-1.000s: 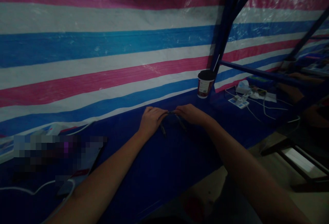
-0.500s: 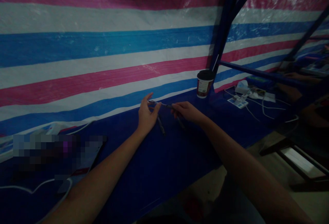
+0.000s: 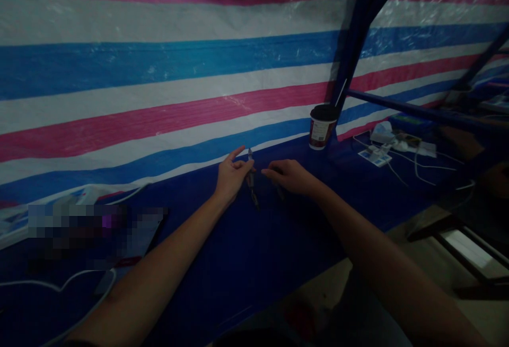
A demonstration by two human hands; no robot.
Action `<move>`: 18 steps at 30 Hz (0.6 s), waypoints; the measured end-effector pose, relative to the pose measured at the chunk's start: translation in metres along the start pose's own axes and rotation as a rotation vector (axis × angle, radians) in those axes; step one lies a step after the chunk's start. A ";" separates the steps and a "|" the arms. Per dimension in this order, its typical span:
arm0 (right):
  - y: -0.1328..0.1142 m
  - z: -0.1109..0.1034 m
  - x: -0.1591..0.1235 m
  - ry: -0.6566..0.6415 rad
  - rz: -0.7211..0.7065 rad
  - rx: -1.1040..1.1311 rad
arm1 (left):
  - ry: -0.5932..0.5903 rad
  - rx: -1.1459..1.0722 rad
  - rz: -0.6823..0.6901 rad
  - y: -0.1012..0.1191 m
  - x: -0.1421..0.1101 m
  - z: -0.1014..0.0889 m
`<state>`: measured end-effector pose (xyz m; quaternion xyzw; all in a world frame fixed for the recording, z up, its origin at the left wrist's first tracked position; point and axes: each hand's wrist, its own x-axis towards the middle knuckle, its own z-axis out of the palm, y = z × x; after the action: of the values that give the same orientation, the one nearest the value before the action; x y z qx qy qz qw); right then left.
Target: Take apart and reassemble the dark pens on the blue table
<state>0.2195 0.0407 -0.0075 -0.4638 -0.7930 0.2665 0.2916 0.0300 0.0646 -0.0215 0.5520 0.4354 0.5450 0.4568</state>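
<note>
My left hand pinches a slim pen between thumb and fingers, its tip end pointing up and away from me; the index finger stretches out free. Just below it, a second pen-like thing lies on the blue table. To the right, my right hand is closed, thumb against curled fingers, a small gap from the held pen. Whether anything small is between those fingers is hidden. Under the right hand, a dark slim thing is partly visible, too dim to name.
A lidded paper cup stands by the blue metal frame. White cables and a power adapter lie farther right. At left are a blurred-out pile and a white cable. A striped plastic sheet hangs behind.
The pen, earlier lying crosswise between both hands, now points upward in my left hand. My right hand has let go of its end. The view has shifted slightly left.
</note>
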 end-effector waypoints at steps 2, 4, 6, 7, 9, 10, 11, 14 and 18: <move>0.004 -0.002 0.001 0.023 0.030 -0.079 | 0.023 0.006 -0.024 0.001 0.001 0.000; 0.007 -0.002 0.002 0.023 0.042 -0.126 | 0.039 0.008 -0.042 0.003 0.001 0.000; 0.010 -0.001 0.002 0.013 0.033 -0.154 | 0.039 0.011 -0.068 0.006 0.000 0.000; 0.012 -0.002 0.002 0.006 0.022 -0.168 | 0.035 0.009 -0.084 0.007 -0.001 0.000; 0.015 -0.003 0.001 -0.004 0.008 -0.193 | 0.022 -0.001 -0.114 0.008 -0.002 -0.001; 0.016 -0.005 0.001 -0.005 0.009 -0.204 | 0.015 -0.009 -0.123 0.008 -0.002 -0.001; 0.018 -0.006 0.001 -0.002 0.015 -0.212 | 0.007 -0.018 -0.128 0.007 -0.002 -0.001; 0.020 -0.009 0.002 0.009 0.039 -0.226 | 0.002 -0.017 -0.153 0.004 -0.001 0.000; 0.019 -0.008 0.002 0.007 0.029 -0.224 | 0.033 0.016 -0.180 0.003 0.000 0.004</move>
<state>0.2352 0.0512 -0.0149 -0.5059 -0.8100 0.1788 0.2367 0.0342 0.0635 -0.0183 0.5050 0.4953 0.5073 0.4922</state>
